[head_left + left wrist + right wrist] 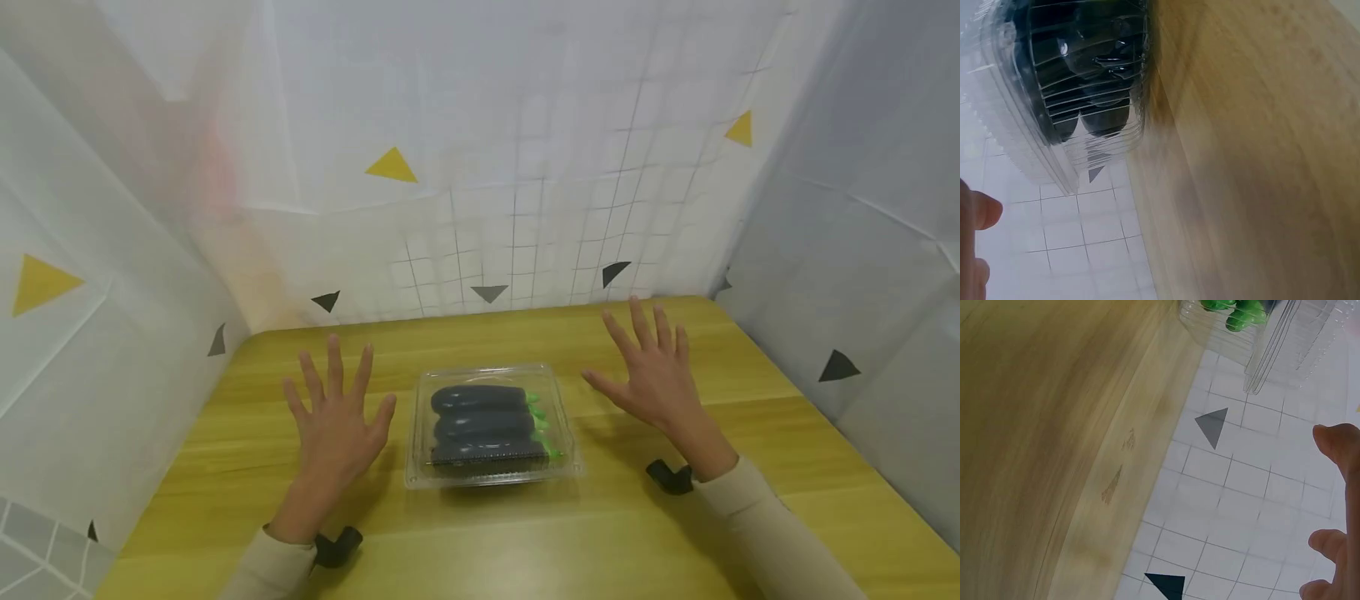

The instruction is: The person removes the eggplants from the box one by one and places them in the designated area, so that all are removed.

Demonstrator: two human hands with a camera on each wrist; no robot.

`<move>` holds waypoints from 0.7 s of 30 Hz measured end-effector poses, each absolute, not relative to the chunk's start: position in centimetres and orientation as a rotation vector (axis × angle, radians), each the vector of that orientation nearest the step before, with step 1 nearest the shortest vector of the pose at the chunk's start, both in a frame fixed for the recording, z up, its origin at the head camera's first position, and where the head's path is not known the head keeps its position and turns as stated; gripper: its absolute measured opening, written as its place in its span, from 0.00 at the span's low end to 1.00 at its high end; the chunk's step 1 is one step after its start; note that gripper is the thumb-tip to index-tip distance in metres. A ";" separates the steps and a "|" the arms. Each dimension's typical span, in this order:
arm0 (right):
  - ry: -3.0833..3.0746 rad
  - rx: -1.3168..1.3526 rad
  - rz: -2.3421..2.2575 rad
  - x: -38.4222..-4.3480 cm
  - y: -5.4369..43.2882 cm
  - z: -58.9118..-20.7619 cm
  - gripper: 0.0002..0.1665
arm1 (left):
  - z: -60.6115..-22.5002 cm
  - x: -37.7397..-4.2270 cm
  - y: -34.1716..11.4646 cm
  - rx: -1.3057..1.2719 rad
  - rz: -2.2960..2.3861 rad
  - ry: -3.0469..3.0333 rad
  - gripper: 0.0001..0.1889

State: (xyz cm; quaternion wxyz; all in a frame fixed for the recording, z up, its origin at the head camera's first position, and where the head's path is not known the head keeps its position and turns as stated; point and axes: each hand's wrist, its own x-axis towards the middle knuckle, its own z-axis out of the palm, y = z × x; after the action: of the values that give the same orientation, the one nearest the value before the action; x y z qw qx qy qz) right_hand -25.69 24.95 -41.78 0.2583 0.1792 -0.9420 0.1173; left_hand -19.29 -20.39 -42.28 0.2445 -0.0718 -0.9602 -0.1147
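Note:
A clear plastic clamshell box [492,479] with its lid down sits on the table, and several dark eggplants [483,426] with green stems lie side by side inside it. To its left, my left hand [333,433] is held with fingers spread, apart from the box. On the other side my right hand [660,383] is spread in the same way and holds nothing. In the left wrist view, the box [1035,134] shows its ribbed side with the eggplants' rounded ends behind it. Green stems [1244,312] show through the plastic in the right wrist view.
The wood-grain table [525,550] runs back to a white sheet wall [337,250] marked with grid lines and triangles. Similar sheets [862,250] stand at both sides. A black wrist mount [670,477] sits by each cuff.

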 end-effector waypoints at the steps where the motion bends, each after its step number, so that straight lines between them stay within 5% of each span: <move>1: -2.555 0.488 0.320 -25.7 24.9 -41.8 0.57 | -42.2 -19.2 -20.4 -0.195 -0.314 -2.619 0.40; 21: -2.522 0.662 0.535 -23.3 22.2 -42.0 0.54 | -42.3 -18.0 -19.2 -0.337 -0.521 -2.542 0.39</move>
State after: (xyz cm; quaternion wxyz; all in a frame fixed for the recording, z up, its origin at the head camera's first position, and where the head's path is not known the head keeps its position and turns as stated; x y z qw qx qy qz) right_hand -23.27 22.21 -42.01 0.2374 0.2416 -0.9204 0.1952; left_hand -17.98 -19.17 -42.29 0.2596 -0.1246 -0.9382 -0.1922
